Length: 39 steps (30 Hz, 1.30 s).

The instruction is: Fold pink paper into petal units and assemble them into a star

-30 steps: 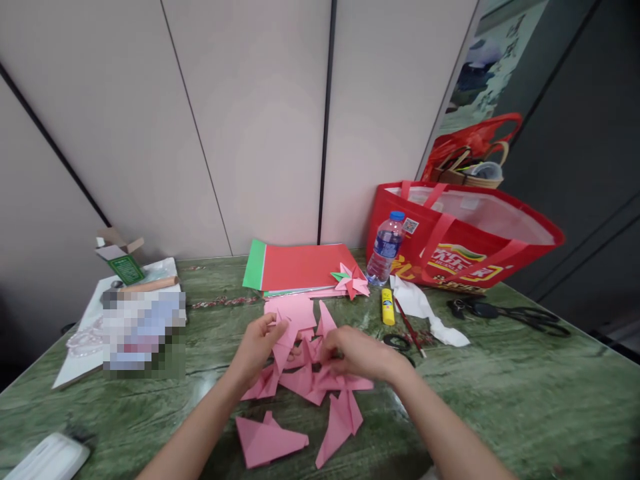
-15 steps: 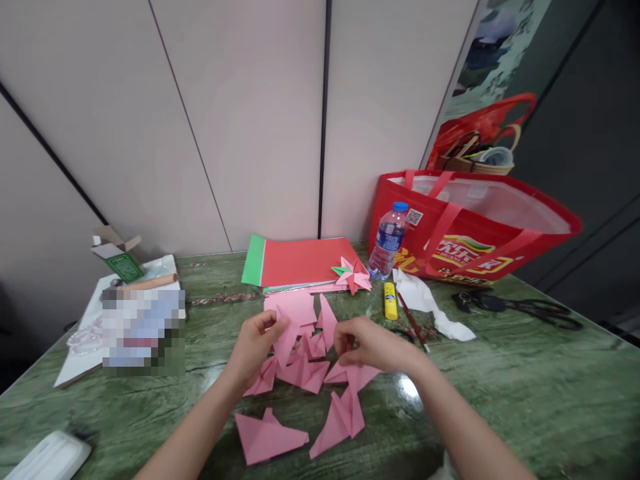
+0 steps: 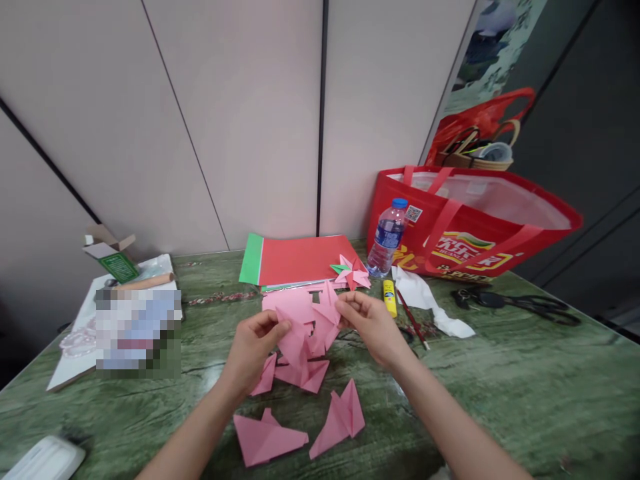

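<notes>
In my left hand (image 3: pixel 256 347) a folded pink paper piece (image 3: pixel 293 339) is pinched between thumb and fingers. A second folded pink paper piece (image 3: pixel 327 308) is pinched by my right hand (image 3: pixel 374 328). Both pieces are above the table and close together; whether they touch I cannot tell. Below and behind them lie more folded pink pieces (image 3: pixel 310 377), partly covered. Nearer to me are two separate pieces, a flat pointed one (image 3: pixel 267 439) at left and a creased one (image 3: pixel 340 420) at right. Just behind my hands lies a pink paper sheet (image 3: pixel 277 300), partly hidden.
Red and green paper sheets (image 3: pixel 300 260) lie at the back, with a pink paper star (image 3: pixel 354 272) on them. To their right stand a water bottle (image 3: pixel 387 240) and a red bag (image 3: pixel 450 233). A yellow glue stick (image 3: pixel 389 298), white tissue (image 3: pixel 425 297) and black scissors (image 3: pixel 540 308) lie rightward.
My right hand has lifted a pink piece from the right of the pile and brought it up beside the left one. My left hand keeps its piece, moved only slightly.
</notes>
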Tool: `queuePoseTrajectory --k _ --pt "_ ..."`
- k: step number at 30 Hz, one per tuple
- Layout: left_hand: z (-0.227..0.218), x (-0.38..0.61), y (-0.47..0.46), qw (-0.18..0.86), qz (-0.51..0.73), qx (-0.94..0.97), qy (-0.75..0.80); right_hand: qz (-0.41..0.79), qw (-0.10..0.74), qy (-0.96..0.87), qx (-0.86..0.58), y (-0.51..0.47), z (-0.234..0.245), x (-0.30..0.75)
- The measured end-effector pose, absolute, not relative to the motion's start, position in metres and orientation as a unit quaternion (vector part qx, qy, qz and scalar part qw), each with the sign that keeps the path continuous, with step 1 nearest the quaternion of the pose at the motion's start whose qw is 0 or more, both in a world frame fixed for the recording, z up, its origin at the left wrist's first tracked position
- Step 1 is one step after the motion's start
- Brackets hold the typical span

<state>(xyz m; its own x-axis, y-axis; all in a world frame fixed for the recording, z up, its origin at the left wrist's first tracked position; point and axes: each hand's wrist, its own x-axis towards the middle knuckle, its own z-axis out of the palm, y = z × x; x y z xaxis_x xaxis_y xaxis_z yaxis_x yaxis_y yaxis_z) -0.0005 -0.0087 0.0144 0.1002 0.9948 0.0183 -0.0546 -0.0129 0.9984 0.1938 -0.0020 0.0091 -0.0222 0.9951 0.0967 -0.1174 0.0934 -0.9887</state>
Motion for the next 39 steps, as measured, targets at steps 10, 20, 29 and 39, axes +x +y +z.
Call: queuePoseTrajectory --k 10,20,29,39 --pt "0.022 0.003 -0.013 0.491 0.493 0.532 0.482 0.409 0.567 -0.571 -0.43 -0.016 0.016 0.183" --pt "0.021 0.003 -0.013 0.497 0.506 0.512 0.485 0.346 0.561 -0.615 -0.433 -0.026 0.014 0.175" --pt "0.024 0.006 -0.014 0.5 0.52 0.494 0.486 0.303 0.568 -0.641 -0.418 -0.026 0.01 0.173" --pt "0.023 0.009 -0.016 0.515 0.509 0.478 0.498 0.302 0.568 -0.65 -0.405 -0.03 0.012 0.17"
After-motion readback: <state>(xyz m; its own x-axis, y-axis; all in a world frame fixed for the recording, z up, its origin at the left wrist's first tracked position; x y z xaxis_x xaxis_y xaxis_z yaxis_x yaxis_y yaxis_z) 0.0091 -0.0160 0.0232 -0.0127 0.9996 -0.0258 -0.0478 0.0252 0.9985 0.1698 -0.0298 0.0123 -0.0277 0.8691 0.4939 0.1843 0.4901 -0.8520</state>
